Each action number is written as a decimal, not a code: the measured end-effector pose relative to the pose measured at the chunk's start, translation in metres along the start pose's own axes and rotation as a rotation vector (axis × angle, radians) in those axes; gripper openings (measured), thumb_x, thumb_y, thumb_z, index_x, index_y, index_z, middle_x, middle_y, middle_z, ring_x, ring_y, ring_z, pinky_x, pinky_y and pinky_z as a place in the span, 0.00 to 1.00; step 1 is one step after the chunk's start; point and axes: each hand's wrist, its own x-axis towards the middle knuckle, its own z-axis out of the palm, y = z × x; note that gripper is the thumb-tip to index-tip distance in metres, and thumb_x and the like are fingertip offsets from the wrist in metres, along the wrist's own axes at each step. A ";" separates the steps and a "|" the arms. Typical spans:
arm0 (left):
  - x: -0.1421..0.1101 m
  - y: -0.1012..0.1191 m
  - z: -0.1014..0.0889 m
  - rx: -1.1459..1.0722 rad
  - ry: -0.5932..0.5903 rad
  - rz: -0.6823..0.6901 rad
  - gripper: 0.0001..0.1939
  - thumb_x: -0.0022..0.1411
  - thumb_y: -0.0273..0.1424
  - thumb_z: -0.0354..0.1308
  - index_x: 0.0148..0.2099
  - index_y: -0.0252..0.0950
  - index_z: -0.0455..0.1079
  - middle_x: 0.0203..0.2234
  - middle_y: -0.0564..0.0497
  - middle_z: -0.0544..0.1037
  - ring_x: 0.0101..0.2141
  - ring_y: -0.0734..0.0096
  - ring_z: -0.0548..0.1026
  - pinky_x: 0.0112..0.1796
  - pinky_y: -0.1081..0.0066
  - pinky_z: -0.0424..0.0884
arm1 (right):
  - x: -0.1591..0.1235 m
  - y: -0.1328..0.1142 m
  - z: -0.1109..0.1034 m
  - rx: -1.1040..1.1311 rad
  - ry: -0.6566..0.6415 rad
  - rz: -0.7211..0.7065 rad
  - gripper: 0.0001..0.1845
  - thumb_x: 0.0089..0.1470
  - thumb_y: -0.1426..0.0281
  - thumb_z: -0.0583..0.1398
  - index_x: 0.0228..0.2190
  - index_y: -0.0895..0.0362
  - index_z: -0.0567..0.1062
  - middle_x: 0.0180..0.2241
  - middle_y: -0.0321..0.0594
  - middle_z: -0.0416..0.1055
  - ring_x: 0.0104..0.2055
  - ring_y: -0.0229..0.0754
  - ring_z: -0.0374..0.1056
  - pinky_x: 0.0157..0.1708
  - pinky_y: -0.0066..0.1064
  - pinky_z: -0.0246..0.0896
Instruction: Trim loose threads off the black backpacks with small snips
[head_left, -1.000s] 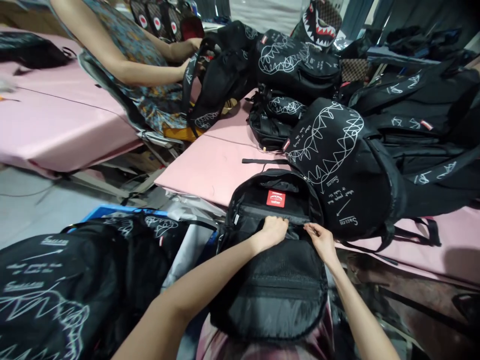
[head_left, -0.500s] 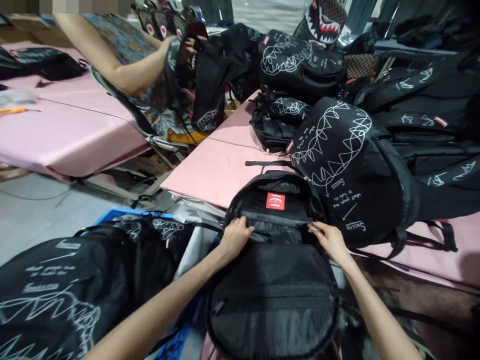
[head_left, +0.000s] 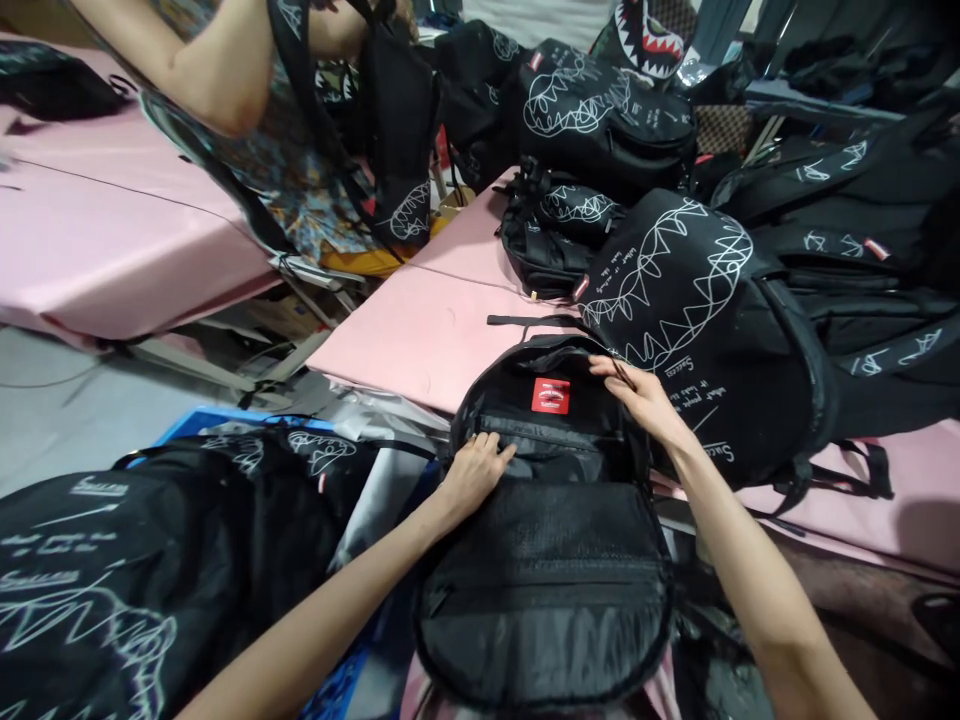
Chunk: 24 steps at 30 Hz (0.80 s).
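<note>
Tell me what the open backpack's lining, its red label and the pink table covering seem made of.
Lining: probably thin nylon or polyester, satiny, from its soft sheen and creases.
Red label: flat and matte-looking, with pale print; fabric or rubber, I can't tell.
Pink table covering: perhaps vinyl, judging by its smooth surface and faint sheen.

It seems to be a bag workshop: many black backpacks (head_left: 697, 340) with similar white drawings are piled along a pink table (head_left: 427, 320) at right, more bags (head_left: 135, 570) lie near left, and far left another person (head_left: 232, 105) handles a backpack (head_left: 405, 140).
</note>
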 end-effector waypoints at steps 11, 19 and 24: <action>-0.042 0.019 -0.013 -0.247 -0.118 0.047 0.24 0.61 0.20 0.41 0.57 0.39 0.62 0.47 0.48 0.73 0.45 0.66 0.71 0.48 0.67 0.65 | -0.205 0.083 0.049 0.034 0.491 0.530 0.20 0.50 0.59 0.57 0.43 0.57 0.72 0.48 0.46 0.69 0.50 0.48 0.64 0.50 0.41 0.60; -0.053 0.025 0.006 -0.215 0.180 -0.139 0.21 0.62 0.21 0.42 0.55 0.33 0.63 0.49 0.42 0.70 0.50 0.64 0.67 0.50 0.63 0.65 | -0.192 0.102 0.044 -0.186 0.433 0.433 0.20 0.48 0.60 0.56 0.40 0.57 0.74 0.44 0.47 0.71 0.47 0.49 0.65 0.50 0.43 0.58; -0.038 0.029 0.025 -0.016 0.230 -0.522 0.26 0.59 0.16 0.36 0.60 0.18 0.53 0.58 0.27 0.55 0.56 0.51 0.59 0.46 0.61 0.68 | -0.190 0.097 0.041 -0.356 0.351 0.369 0.20 0.49 0.62 0.52 0.39 0.58 0.75 0.44 0.48 0.69 0.47 0.50 0.65 0.48 0.42 0.58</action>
